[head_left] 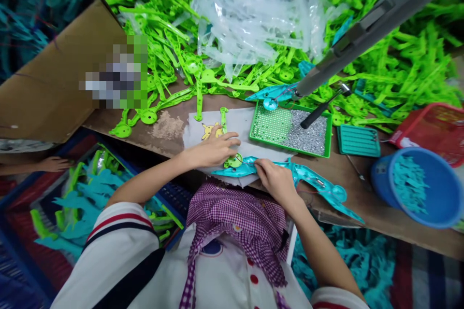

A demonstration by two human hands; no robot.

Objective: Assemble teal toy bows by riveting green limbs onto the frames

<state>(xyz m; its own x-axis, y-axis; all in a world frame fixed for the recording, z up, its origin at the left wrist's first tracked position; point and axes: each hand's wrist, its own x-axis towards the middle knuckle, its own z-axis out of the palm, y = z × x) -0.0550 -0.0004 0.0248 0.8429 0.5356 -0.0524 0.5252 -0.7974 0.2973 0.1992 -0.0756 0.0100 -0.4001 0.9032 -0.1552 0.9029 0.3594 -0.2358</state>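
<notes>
My left hand (219,147) lies with fingers stretched out over a lime-green plastic part (224,118), whose round end shows below the fingers. That round end rests on a long teal plastic part (313,179), which lies along the table's front edge and has a thin wire in it. Thumb and fingers of my right hand (276,179) are pinched together at the teal part's middle; a wire may be between the fingertips, but I cannot make it out. Beneath both parts is a pale cloth (195,125) with a yellow cartoon figure.
Ahead stands a green tray (253,137) of small metal pieces, a black-handled hammer (319,110) across it. A grey powered screwdriver (348,48) hangs above. Green parts (166,58) and clear plastic pieces (253,9) pile behind. A blue bucket (380,174) is at right, a cardboard box (61,72) left.
</notes>
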